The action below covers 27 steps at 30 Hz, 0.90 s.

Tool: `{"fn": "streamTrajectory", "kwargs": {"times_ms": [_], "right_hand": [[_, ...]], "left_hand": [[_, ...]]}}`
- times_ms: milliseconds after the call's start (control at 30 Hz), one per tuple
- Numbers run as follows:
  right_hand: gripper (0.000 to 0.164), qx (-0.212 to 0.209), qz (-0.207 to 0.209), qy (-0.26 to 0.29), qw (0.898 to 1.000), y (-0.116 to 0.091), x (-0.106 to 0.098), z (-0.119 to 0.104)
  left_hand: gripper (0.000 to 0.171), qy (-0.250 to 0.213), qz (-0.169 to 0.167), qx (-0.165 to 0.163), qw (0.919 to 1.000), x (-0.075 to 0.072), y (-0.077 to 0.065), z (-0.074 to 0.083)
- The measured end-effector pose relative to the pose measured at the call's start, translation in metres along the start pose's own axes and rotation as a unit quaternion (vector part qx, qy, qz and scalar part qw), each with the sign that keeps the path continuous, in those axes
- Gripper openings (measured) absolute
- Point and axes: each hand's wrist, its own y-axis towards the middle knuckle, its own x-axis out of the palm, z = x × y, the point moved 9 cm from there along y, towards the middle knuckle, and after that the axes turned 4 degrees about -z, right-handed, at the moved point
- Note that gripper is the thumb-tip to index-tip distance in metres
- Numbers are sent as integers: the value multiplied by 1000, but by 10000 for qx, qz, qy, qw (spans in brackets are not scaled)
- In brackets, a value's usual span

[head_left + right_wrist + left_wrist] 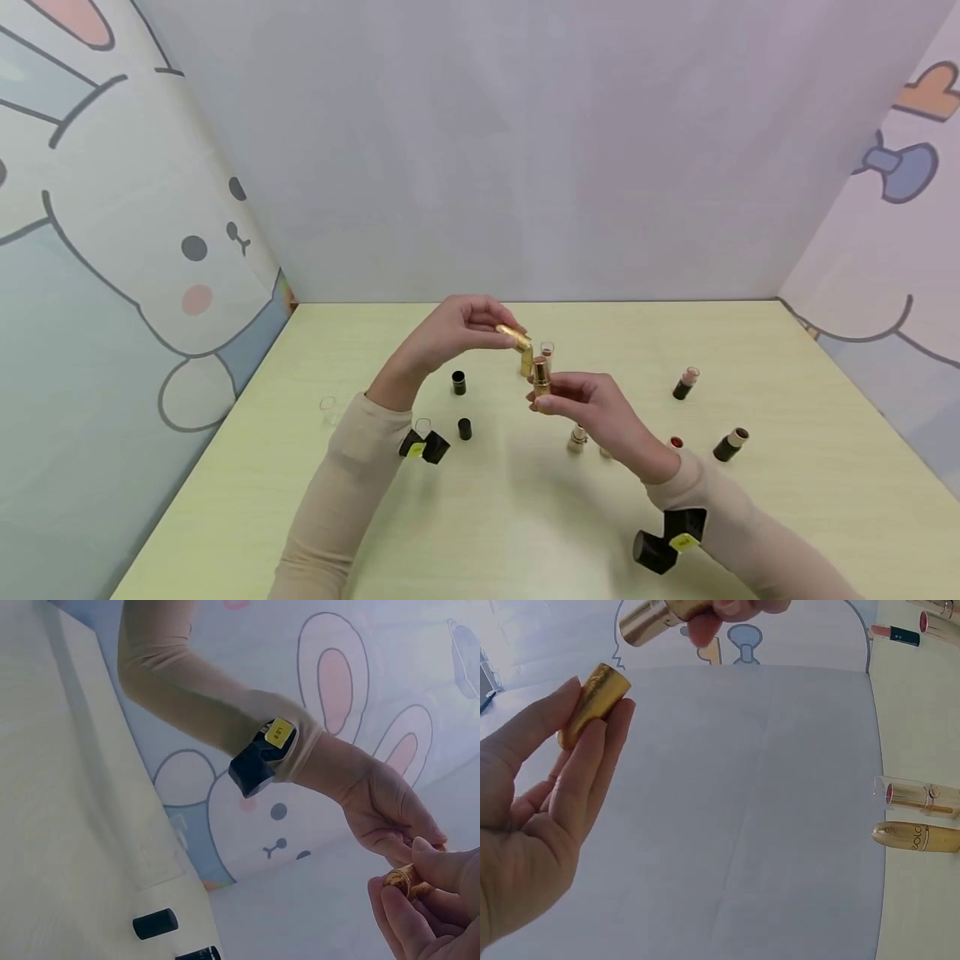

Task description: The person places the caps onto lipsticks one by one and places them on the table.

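Observation:
Above the table's middle, my left hand pinches a gold lipstick cap between thumb and fingertips, tilted. In the left wrist view the cap shows a textured gold surface. My right hand, lower and to the right, grips a gold lipstick near its base, held upright. Its shiny upper part points toward the cap, with a gap between the two in the left wrist view. Fingers cover much of the lipstick's lower end in the right wrist view, where its round gold base shows.
Behind the hands stand a gold bullet-shaped lipstick and a clear-capped lipstick. Black caps stand left of centre, clear caps farther left. Uncapped black-based lipsticks stand at right; a pale gold one is near my right wrist.

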Motion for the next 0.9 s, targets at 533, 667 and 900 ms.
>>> {"fn": "streamTrajectory", "kwargs": {"times_ms": [533, 667, 900], "right_hand": [[42, -240, 293, -10, 9993, 4, -1, -6], [43, -163, 367, -24, 9992, 5, -3, -4], [39, 55, 604, 173, 9980, 6, -6, 1]], "left_hand": [[21, 173, -425, 293, 9985, 8, 1, 12], [23, 278, -686, 389, 9965, 12, 2, 21], [24, 234, -851, 353, 9955, 20, 4, 27]]}}
